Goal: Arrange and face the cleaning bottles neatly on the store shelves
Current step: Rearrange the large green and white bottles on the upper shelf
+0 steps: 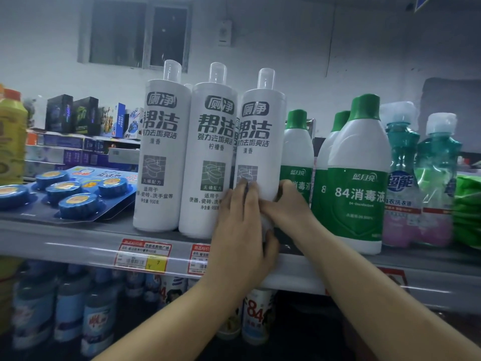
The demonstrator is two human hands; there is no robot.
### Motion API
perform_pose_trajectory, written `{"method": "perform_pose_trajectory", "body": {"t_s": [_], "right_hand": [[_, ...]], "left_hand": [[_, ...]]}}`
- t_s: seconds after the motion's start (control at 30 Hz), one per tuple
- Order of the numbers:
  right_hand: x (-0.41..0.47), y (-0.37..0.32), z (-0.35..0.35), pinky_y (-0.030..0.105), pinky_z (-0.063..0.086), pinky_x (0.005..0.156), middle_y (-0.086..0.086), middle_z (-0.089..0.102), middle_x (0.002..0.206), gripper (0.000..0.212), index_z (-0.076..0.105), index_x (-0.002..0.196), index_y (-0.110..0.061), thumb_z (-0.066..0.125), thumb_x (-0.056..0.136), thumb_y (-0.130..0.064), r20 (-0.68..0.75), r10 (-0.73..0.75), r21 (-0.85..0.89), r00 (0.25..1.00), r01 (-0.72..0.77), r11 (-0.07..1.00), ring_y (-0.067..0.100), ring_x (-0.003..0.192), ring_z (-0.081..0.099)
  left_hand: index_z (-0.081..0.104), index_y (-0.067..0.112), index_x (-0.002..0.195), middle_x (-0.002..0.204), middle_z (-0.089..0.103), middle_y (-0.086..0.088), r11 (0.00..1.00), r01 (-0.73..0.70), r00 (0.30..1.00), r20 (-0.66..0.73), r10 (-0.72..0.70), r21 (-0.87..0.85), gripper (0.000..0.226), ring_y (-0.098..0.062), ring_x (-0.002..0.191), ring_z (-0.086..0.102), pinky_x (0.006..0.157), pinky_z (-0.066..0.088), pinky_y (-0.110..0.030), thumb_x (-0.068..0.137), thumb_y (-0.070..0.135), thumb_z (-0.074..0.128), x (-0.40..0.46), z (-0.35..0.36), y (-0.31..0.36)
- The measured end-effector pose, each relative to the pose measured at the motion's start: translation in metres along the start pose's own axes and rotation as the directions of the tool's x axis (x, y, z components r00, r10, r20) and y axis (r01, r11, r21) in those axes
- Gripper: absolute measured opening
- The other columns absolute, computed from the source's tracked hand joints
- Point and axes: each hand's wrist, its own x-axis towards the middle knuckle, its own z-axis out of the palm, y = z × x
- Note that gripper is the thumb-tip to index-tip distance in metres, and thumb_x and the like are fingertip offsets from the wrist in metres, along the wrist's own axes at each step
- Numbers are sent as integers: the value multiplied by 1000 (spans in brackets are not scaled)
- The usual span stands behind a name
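Head view, looking slightly up at the shelf [78, 238]. Three tall white toilet-cleaner bottles stand in a row at its front edge. Both hands are together low on the third white bottle [260, 131], the rightmost of the three. The left hand [242, 225] lies against its lower front with the thumb tucked beneath near the shelf lip; the right hand [289, 201] wraps the lower right side, fingers curled round the body. The bottle's base is hidden by the hands, so I cannot tell whether it rests on the shelf or is lifted just clear.

Position: it stands upright, label forward, touching the middle white bottle [210, 157] on its left and close beside a green-capped disinfectant bottle [296, 152] on its right. The first white bottle [161, 152] and the middle one already face out.

Handling, judged: full, tall and narrow, so probably fairly heavy and top-heavy; the smooth plastic wall looks slippery and will likely flex a little under squeeze. The clear cap [265, 78] looks thin and is no place to grip. A hold low on the body with both hands, as here, suits turning or sliding it; a push high up risks tipping it into its neighbours.

Also present: a card of blue toilet blocks [70, 194] at left and price tags [143, 256] on the shelf rail.
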Motion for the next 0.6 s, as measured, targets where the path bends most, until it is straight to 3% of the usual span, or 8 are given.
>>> {"method": "perform_pose_trajectory", "body": {"t_s": [0.13,0.33,0.6], "right_hand": [[-2,2,-2,16,49,63,-5,67,93,44,55,102,-18,78,68,-34,18,-13,60,1000,12,998,6,81,63],[0,5,-4,24,54,75,-5,67,96,45,53,104,-23,78,69,-36,13,-43,75,999,42,996,8,85,65],[8,14,5,28,53,84,-5,66,107,67,48,120,-21,79,62,-39,109,-7,-36,994,11,999,12,96,63]], "left_hand": [[27,-3,138,140,37,-24,998,58,998,32,-59,20,79,-39,129,37,106,16,-40,68,22,54,1,0,1],[30,-4,138,142,36,-25,995,48,997,63,-54,88,74,-41,127,38,105,21,-40,73,31,37,2,1,0],[23,-5,141,147,28,-23,996,58,995,83,-64,71,77,-37,134,30,108,11,-38,78,16,61,3,3,-1]]}}
